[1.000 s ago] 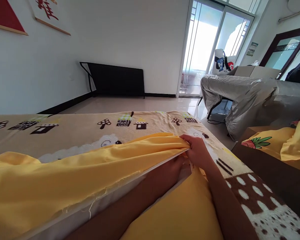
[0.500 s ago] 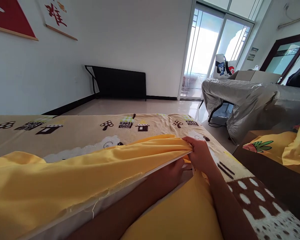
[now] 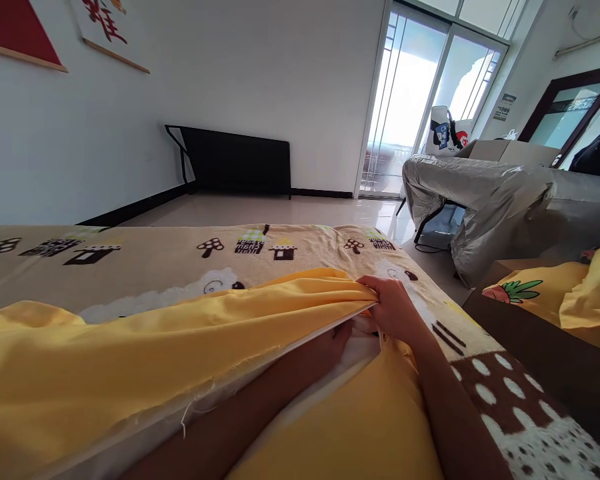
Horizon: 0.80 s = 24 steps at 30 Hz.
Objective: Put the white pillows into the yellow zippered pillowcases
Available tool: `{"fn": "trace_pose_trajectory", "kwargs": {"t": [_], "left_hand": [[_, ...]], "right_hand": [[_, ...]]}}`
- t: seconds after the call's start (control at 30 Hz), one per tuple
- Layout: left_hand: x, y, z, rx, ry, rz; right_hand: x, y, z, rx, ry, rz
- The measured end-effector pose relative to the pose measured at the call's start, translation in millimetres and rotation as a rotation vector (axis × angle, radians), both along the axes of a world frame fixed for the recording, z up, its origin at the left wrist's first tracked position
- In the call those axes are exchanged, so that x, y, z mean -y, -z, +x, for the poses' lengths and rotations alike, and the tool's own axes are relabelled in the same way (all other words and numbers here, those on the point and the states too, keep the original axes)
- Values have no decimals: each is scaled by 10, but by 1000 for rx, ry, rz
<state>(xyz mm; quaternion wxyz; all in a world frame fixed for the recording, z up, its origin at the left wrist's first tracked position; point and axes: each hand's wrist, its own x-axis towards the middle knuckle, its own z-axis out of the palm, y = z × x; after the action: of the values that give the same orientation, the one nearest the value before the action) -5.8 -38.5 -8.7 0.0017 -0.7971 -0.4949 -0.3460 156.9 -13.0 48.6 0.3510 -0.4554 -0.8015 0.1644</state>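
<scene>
A yellow fabric cover [image 3: 190,347] with a frayed, thread-trailing edge stretches across the blanket in front of me. My right hand [image 3: 395,307] is closed around a gathered fold of it, thumb and fingers pinching the cloth near its far end. Through the opening, my left hand [image 3: 333,343] reaches inside the cover, beside a white inner material [image 3: 357,353]. The cloth and shadow hide most of its fingers, so its grip does not show. Another yellow panel of the cover lies between my forearms.
A patterned beige blanket [image 3: 145,267] lies under the cover. To the right, a brown box [image 3: 520,347] holds yellow fabric pieces [image 3: 545,293], one with a carrot print. Beyond stand plastic-covered furniture [image 3: 500,193], a black folded panel [image 3: 235,163] against the wall and glass doors [image 3: 405,100].
My left hand has drawn back slightly to the left inside the cover, away from my right hand, showing more white material. The right hand keeps its hold on the fold.
</scene>
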Motion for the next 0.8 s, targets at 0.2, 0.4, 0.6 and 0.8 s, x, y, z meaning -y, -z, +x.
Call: {"fn": "trace_pose_trajectory", "kwargs": {"t": [0.2, 0.4, 0.6, 0.8], "left_hand": [[60, -119, 40, 93, 279, -71], [50, -53, 44, 115, 155, -97], [-44, 224, -3, 39, -34, 20], [-106, 279, 27, 80, -61, 64]], "right_hand": [[27, -17, -8, -21, -1, -11], [32, -10, -9, -64, -50, -28], [31, -12, -19, -93, -75, -44], [54, -12, -27, -109, -91, -59]]}}
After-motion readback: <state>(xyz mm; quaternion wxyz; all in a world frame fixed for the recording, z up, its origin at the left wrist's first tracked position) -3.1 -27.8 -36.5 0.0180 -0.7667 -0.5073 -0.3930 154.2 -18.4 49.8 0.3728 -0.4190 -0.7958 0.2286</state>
